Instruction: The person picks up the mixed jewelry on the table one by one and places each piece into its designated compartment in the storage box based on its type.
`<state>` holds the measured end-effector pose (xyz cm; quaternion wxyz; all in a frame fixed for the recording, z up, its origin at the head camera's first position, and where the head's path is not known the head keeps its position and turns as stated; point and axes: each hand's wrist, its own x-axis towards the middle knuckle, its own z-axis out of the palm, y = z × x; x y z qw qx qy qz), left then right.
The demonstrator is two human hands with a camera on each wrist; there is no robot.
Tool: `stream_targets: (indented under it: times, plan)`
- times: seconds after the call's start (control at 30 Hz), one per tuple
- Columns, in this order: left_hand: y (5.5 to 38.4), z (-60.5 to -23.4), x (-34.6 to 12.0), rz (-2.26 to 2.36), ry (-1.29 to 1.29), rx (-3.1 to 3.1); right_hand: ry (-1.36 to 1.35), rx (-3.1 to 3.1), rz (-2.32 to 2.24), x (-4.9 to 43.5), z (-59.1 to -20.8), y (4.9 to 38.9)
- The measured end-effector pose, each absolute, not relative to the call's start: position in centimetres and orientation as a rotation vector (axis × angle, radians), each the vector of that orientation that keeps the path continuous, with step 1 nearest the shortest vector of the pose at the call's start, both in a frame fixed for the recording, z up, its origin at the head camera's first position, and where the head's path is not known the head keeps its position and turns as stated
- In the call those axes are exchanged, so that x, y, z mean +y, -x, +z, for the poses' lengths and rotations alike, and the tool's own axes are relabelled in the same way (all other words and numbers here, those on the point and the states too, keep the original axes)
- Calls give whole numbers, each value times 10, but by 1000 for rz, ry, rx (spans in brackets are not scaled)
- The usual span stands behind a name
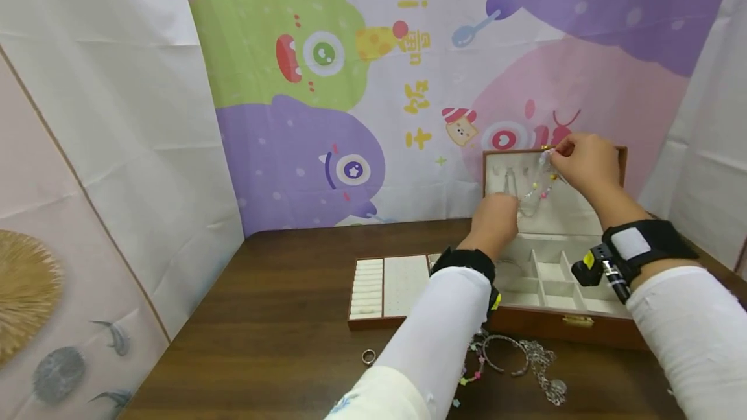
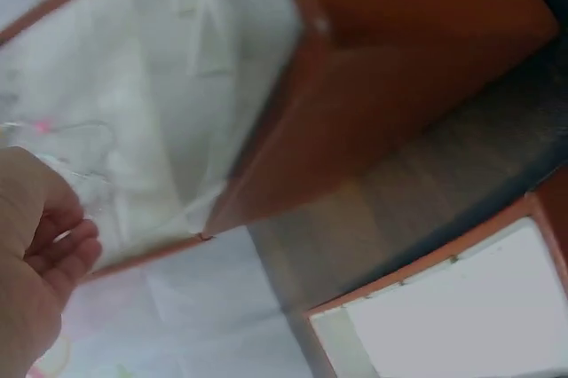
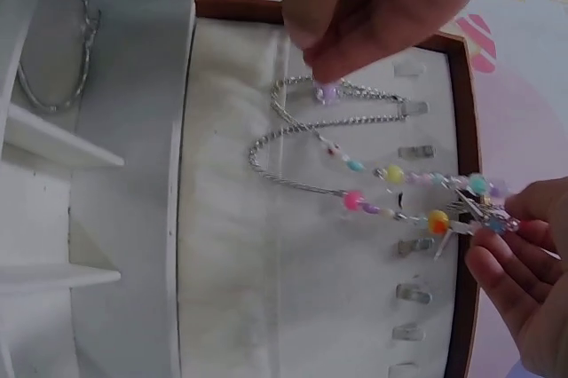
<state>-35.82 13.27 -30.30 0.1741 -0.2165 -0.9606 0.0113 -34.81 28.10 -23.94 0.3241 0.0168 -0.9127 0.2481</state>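
Observation:
My right hand (image 1: 586, 161) is at the top edge of the open jewelry box lid (image 3: 231, 307), pinching a pastel beaded necklace (image 3: 437, 221). The strands of the necklace run down across the cream lining, past small hooks (image 3: 415, 294). Lower on the lid's left side, my left hand (image 1: 495, 222) has its fingertips together at a purple bead (image 3: 328, 92). A silver chain (image 3: 282, 181) loops beside these fingertips and reaches one hook. In the left wrist view the left hand (image 2: 40, 245) has curled fingers in front of the lid.
A bangle (image 3: 53, 59) lies in a compartment of the box (image 1: 525, 317). Left of it stands a tray (image 1: 403, 284) with ring rolls. In front are a ring (image 1: 368, 356), a beaded bracelet (image 1: 480, 368), an open bangle (image 1: 506, 337) and a silver chain pile (image 1: 545, 368).

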Motion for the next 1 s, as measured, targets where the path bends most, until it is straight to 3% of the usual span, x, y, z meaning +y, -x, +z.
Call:
stream_targets:
  times: [1.0]
  plan:
    - [362, -334, 135, 289, 571, -2637, 27, -2019, 761, 249, -241, 345]
